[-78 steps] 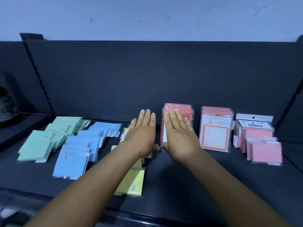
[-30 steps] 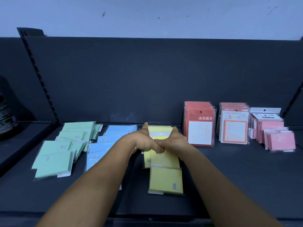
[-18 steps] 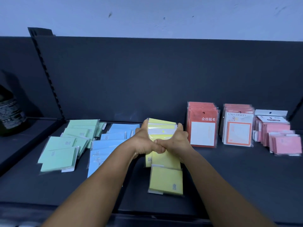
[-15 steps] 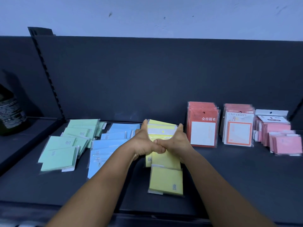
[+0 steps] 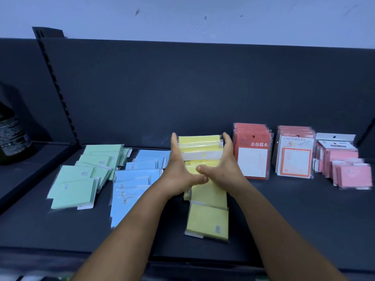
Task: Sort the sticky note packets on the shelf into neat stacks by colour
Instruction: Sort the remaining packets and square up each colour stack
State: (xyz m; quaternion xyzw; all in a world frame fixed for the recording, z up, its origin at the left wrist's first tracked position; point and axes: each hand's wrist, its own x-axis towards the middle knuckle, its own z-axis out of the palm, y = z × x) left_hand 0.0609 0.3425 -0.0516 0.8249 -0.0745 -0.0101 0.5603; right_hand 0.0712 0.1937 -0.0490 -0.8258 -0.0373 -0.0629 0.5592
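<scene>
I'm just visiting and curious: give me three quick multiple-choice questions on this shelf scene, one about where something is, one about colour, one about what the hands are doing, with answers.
1. Where do the green packets lie?
A. At the left end of the shelf
B. Between the red and pink packs
C. Under the person's forearms

2. What colour are the packets between the two hands?
A. Pink
B. Yellow
C. Blue

3. How do the hands stand?
A. Both curled into empty fists
B. One rests on the red packs
C. Fingers straight, palms against the sides of a stack

Answers:
1. A: they lie left of the blue packets on the shelf.
2. B: the yellow packets stand between the palms.
3. C: the left hand and the right hand flank the stack with straight fingers.
</scene>
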